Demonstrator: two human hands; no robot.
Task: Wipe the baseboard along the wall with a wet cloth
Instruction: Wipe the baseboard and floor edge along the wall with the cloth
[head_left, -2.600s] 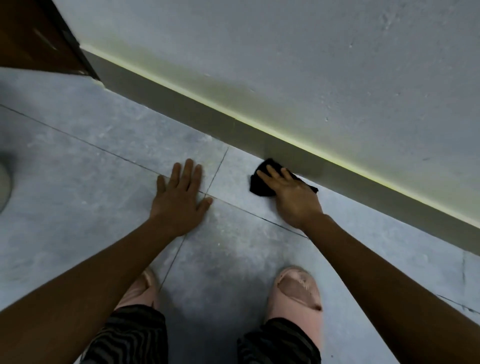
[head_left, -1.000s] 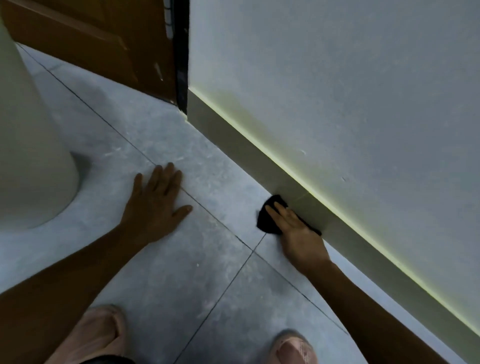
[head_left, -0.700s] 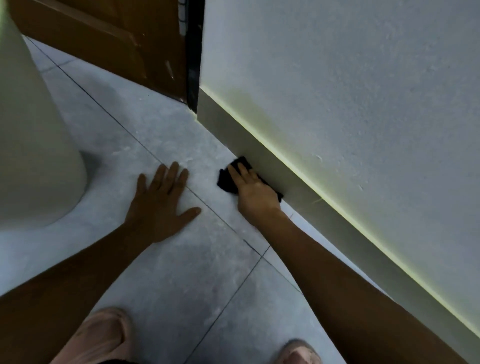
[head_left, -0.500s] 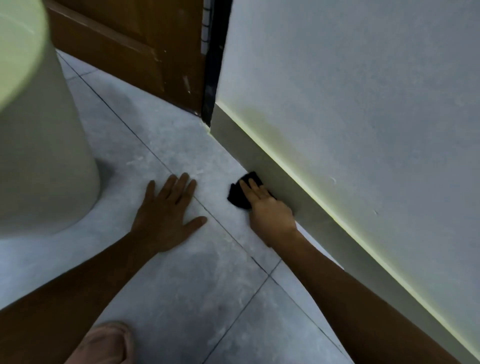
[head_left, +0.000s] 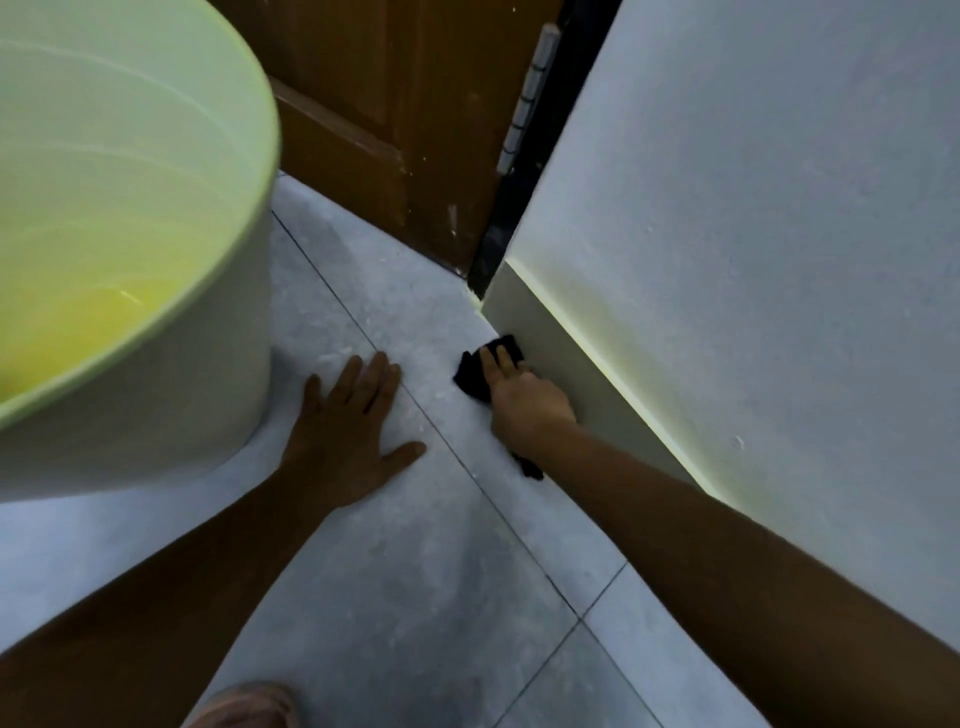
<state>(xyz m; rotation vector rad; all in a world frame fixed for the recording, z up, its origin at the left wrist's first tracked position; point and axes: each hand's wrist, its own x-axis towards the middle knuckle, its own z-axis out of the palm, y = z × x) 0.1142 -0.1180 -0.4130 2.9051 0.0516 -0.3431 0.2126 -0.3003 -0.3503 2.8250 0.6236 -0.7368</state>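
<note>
Right hand (head_left: 527, 410) presses cloth (head_left: 475, 376) (seemingly) against baseboard (head_left: 561, 364)

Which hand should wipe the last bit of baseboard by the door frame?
Right. The right hand already presses the black cloth against the pale baseboard near its end; the left hand lies flat on the grey tiled floor.

Single head-worn wide-angle view, looking forward and steeply down, sitting low and close to the floor (head_left: 426, 582). It is facing the corner where the wall (head_left: 753, 218) is meeting the door (head_left: 395, 114). The bucket (head_left: 171, 364) is crowding the upper left, very near the lens. Both forearms are entering from the bottom edge. No second view to share.
</note>
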